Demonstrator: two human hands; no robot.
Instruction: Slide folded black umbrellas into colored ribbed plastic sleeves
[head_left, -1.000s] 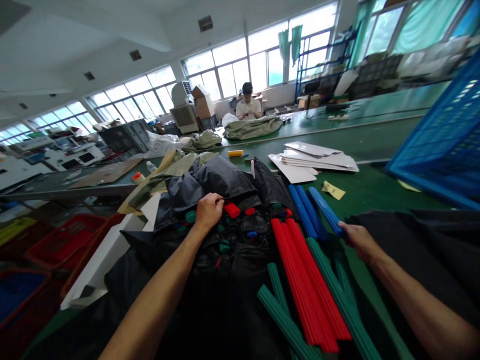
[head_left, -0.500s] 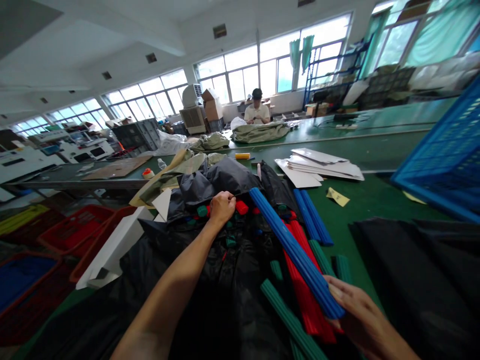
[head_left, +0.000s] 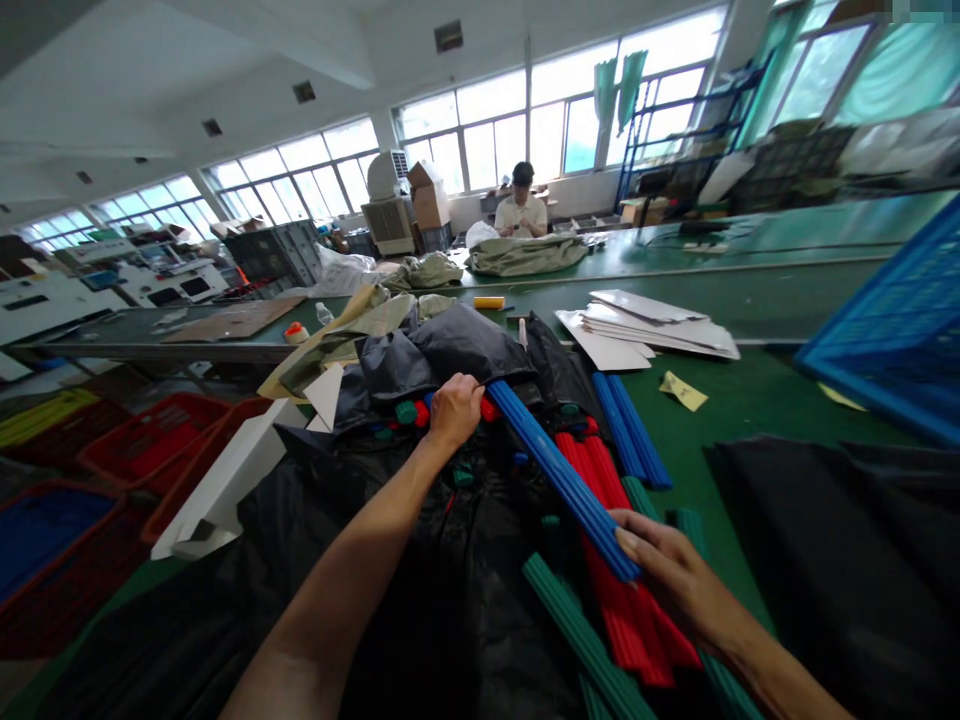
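My right hand (head_left: 660,560) grips the lower end of a blue ribbed tube (head_left: 559,475). The tube slants up and left, and its far end meets the edge of a black fabric bag (head_left: 465,345). Closed on that edge is my left hand (head_left: 456,410), just left of the tube's tip. Red and green ends (head_left: 406,411) poke out below the flap around my left hand. Beneath the held tube lie red ribbed tubes (head_left: 630,620) and green ribbed tubes (head_left: 585,640). Two more blue tubes (head_left: 630,430) rest on the table to the right.
White boards (head_left: 652,330) and a yellow paper slip (head_left: 682,391) lie on the green table. A blue crate (head_left: 892,320) stands at right, with folded black fabric (head_left: 832,540) in front. Red crates (head_left: 161,450) are at lower left. Across the table, a person (head_left: 521,208) sits.
My right hand has moved up and left, bringing the blue tube's tip to the bag's edge. My left hand stays closed at the edge, slightly farther right in view.
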